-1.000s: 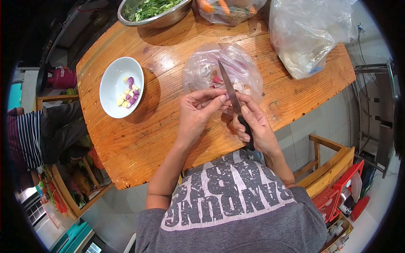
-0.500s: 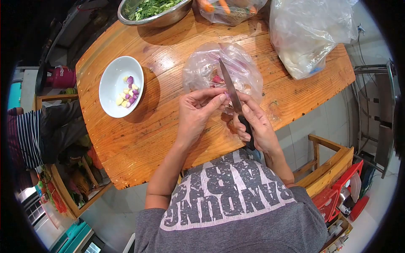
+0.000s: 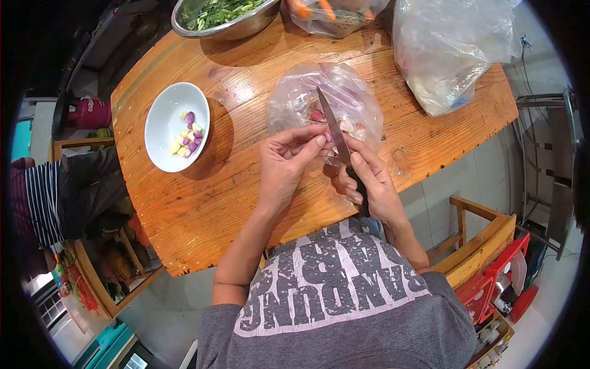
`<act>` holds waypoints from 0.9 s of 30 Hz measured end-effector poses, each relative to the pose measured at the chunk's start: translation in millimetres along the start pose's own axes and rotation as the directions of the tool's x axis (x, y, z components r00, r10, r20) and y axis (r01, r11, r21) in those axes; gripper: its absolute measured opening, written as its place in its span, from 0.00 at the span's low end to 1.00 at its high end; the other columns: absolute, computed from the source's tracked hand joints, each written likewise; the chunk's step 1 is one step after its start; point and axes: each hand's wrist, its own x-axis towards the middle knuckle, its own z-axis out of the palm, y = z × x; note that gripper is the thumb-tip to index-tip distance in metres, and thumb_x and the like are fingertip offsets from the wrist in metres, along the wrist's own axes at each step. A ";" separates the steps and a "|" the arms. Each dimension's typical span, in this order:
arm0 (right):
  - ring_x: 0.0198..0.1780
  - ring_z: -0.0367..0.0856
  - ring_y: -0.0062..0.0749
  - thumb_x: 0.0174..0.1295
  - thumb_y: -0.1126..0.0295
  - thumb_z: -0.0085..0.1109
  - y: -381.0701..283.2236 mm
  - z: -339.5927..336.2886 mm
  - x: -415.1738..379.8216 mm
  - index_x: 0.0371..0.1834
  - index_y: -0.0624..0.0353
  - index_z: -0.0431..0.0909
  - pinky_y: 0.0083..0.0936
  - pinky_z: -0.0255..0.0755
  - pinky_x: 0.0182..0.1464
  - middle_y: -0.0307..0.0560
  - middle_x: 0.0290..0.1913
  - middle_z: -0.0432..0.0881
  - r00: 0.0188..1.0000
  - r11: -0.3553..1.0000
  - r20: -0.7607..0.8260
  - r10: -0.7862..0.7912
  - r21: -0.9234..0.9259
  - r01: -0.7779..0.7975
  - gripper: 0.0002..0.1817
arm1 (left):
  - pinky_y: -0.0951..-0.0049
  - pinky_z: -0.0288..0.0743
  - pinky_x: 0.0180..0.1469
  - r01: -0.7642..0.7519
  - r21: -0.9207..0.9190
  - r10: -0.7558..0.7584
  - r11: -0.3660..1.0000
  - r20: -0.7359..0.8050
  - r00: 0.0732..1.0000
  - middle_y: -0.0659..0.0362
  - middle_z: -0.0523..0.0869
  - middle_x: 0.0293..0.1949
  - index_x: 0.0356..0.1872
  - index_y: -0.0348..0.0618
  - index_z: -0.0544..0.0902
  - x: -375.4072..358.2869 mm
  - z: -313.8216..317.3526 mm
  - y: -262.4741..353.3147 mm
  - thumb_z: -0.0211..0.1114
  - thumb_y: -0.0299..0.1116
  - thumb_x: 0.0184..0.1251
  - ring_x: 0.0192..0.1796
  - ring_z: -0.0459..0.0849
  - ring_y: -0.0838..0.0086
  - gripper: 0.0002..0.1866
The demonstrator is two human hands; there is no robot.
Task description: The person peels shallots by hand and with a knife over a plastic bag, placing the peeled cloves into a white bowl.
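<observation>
Between the thumb and fingers of my left hand (image 3: 287, 161) is a small purple shallot (image 3: 329, 136). My right hand (image 3: 373, 181) is closed round the black handle of a knife (image 3: 332, 123), whose blade points away from me and passes close beside the shallot. Just beyond both hands lies a clear plastic bag (image 3: 353, 92) with reddish bulbs and papery skins in it, partly hidden by the blade and fingers. To the left, a white bowl (image 3: 163, 123) holds several peeled shallots (image 3: 191, 145) and garlic cloves (image 3: 175, 147).
At the table's (image 3: 246, 215) far edge stand a metal bowl (image 3: 264, 18) of chopped greens, a bag of carrots (image 3: 329, 13) and a large plastic bag (image 3: 452, 49). A person in striped clothing (image 3: 43, 203) is at the left. A wooden chair (image 3: 479, 246) stands at the right.
The shallot shows more clearly at my left fingertips now. The knife has shifted very slightly to the left; the bowls and bags stay where they were.
</observation>
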 end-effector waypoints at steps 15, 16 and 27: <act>0.17 0.58 0.12 0.72 0.59 0.41 -11.9 -3.8 -3.9 0.68 0.55 0.57 0.09 0.54 0.17 0.34 0.21 0.62 0.985 0.947 0.077 0.157 0.272 -0.172 0.24 | 0.77 0.78 0.45 0.105 -0.108 -0.094 0.989 0.103 0.990 0.54 0.86 0.40 0.41 0.33 0.83 2.7 -7.5 3.4 0.66 0.20 0.57 0.40 0.84 0.76 0.10; 0.17 0.58 0.12 0.72 0.60 0.41 -11.9 -1.8 -4.2 0.68 0.55 0.58 0.09 0.54 0.17 0.34 0.21 0.62 0.988 0.965 0.061 0.140 0.217 -0.150 0.24 | 0.77 0.78 0.45 0.095 -0.090 -0.086 0.991 0.100 0.991 0.55 0.86 0.40 0.41 0.33 0.83 2.2 -7.1 2.8 0.66 0.20 0.57 0.40 0.84 0.77 0.10; 0.20 0.57 0.12 0.72 0.66 0.42 -8.1 2.6 -0.8 0.66 0.59 0.60 0.11 0.53 0.23 0.31 0.22 0.61 0.995 0.988 0.077 -0.056 -0.138 0.066 0.22 | 0.77 0.78 0.47 -0.028 0.081 0.024 0.996 0.052 0.998 0.55 0.84 0.40 0.38 0.32 0.84 1.3 -5.2 -0.3 0.66 0.18 0.56 0.41 0.83 0.75 0.08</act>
